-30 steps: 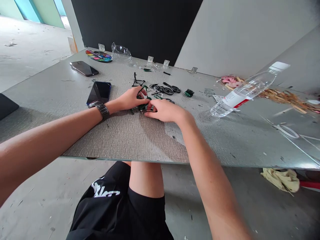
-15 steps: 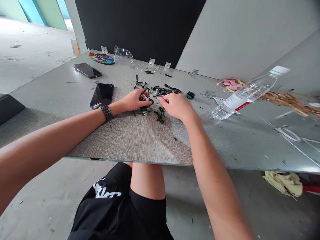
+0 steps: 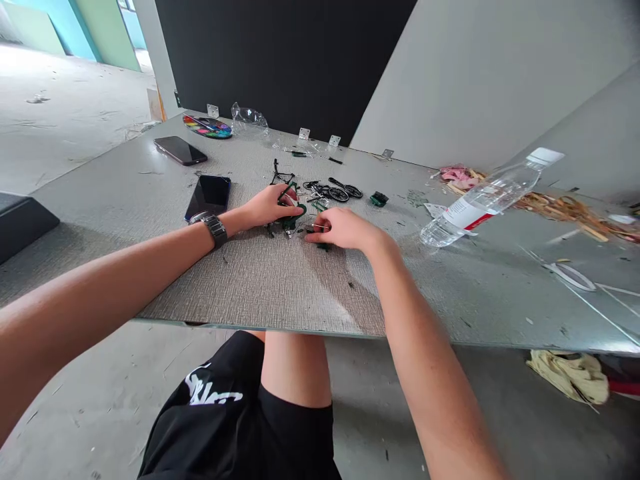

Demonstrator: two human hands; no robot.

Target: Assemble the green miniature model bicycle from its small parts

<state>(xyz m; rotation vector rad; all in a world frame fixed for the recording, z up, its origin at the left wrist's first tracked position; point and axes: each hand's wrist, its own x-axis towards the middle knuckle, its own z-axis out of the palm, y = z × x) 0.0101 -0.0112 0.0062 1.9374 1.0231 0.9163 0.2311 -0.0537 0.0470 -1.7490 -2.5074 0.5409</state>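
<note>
My left hand (image 3: 273,205), with a watch on the wrist, is closed on a dark green part (image 3: 299,211) held just above the table. My right hand (image 3: 340,229) is low over the tabletop to its right, thumb and fingers bent together among small dark green pieces; what they pinch, if anything, is too small to name. Beyond the hands lie small black wheels (image 3: 339,194) and a thin black frame piece (image 3: 281,175). A dark green block (image 3: 379,199) rests farther right.
Two phones (image 3: 180,151) (image 3: 210,195) and a paint palette (image 3: 207,127) are at the left. A plastic bottle (image 3: 467,212) leans at the right, near wood strips (image 3: 560,210). Clear packaging (image 3: 249,120) lies at the back. The table's front edge (image 3: 300,331) is above my legs.
My right hand has moved down toward me, over the small green pieces, uncovering more of the wheels. My left hand still holds the green part. The view has shifted slightly.
</note>
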